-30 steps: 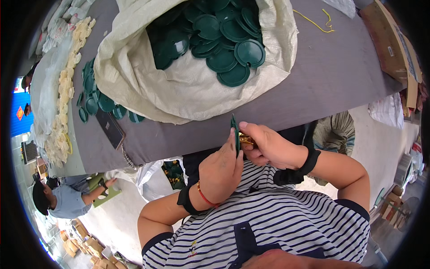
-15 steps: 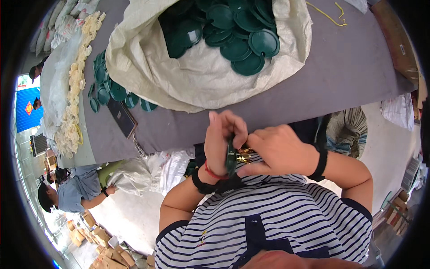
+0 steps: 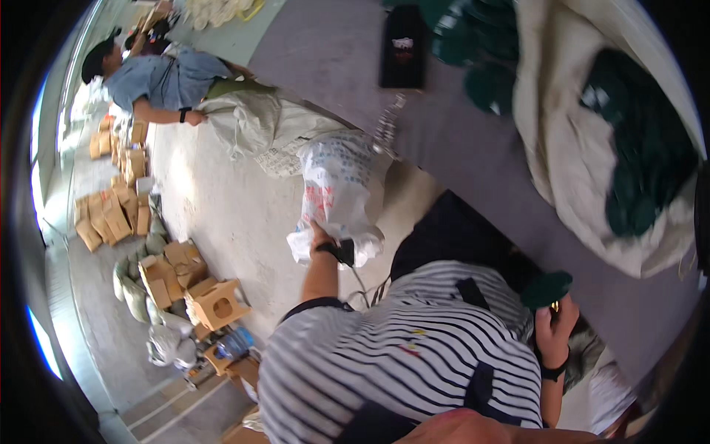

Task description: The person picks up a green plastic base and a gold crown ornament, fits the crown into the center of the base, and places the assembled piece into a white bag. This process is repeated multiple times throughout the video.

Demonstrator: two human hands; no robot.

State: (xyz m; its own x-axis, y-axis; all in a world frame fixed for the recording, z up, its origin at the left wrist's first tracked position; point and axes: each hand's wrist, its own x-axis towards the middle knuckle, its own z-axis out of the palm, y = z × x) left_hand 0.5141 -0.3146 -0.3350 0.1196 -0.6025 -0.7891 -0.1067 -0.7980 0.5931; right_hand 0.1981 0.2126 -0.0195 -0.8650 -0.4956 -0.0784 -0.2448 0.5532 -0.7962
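Note:
My left hand (image 3: 322, 238) is stretched out to the left, at the gathered edge of a white plastic bag (image 3: 336, 174) with coloured print. Its fingers seem closed on the bag, though they are partly hidden. On the right, beside my striped shirt, my right hand (image 3: 560, 329) grips a dark green round disc (image 3: 547, 290). A small gold-coloured piece shows by its fingers, under the disc. More green discs (image 3: 492, 87) lie on the grey table, and others fill an open cream woven sack (image 3: 543, 140).
A black flat case (image 3: 403, 48) with a coiled cord (image 3: 386, 127) lies at the edge of the grey table (image 3: 466, 159). Another person (image 3: 166, 85) holds a pale woven sack (image 3: 248, 122) at far left. Cardboard boxes (image 3: 214, 303) are scattered across the floor.
The view has turned left. My hands, together at the disc before, are now apart: the left has gone to the white plastic bag, while the right keeps the disc.

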